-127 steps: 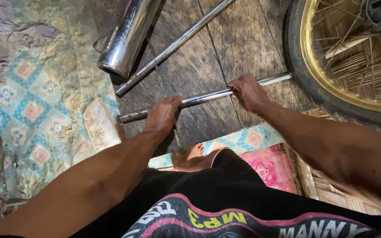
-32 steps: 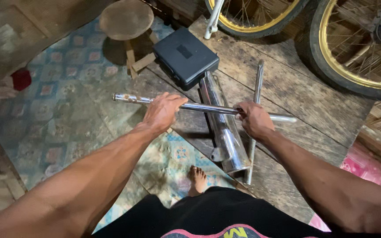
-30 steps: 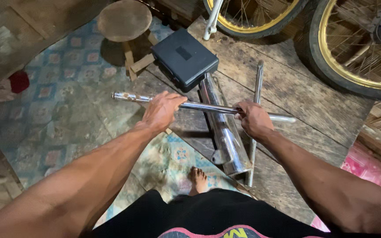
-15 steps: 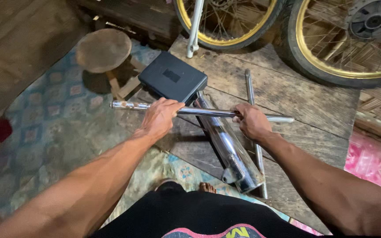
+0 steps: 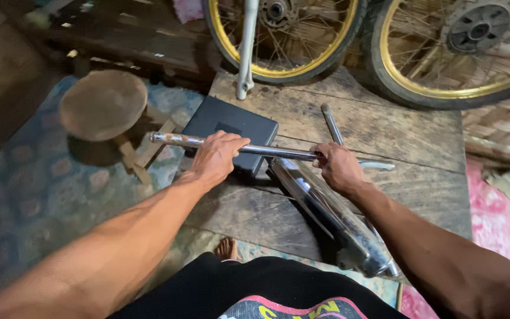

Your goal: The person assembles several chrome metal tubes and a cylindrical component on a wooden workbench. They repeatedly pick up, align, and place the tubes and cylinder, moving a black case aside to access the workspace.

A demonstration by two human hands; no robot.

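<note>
two gold-rimmed spoked wheels [image 5: 444, 71] stand at the far edge, leaning over a platform of worn wooden planks [image 5: 408, 147]. a patterned floor mat [image 5: 25, 195] covers the ground to the left, and a round wooden stool [image 5: 103, 105] sits on it. on the planks lies a flat black case [image 5: 231, 127], and beside it a fat chrome exhaust pipe [image 5: 332, 218] runs toward the person's feet, with a thin loose metal rod [image 5: 330, 123] lying past it.

above all this, lifted clear of the planks, is the long chrome tube [image 5: 278, 153], held level and crosswise in front of the body. the left hand [image 5: 216, 156] is wrapped fully round it near the rusty left end, fingers curled closed over the top. the right hand [image 5: 337, 168] grips it further along, fist closed, with a short shiny length sticking out beyond.

from where i stand, doing this well looks like a matter of balance: the hands are well apart, which should keep the tube from tipping, and both wrists want to stay straight. i'd watch the left end, which hangs over the stool, and keep the tube high enough to clear the case and the exhaust below.
</note>
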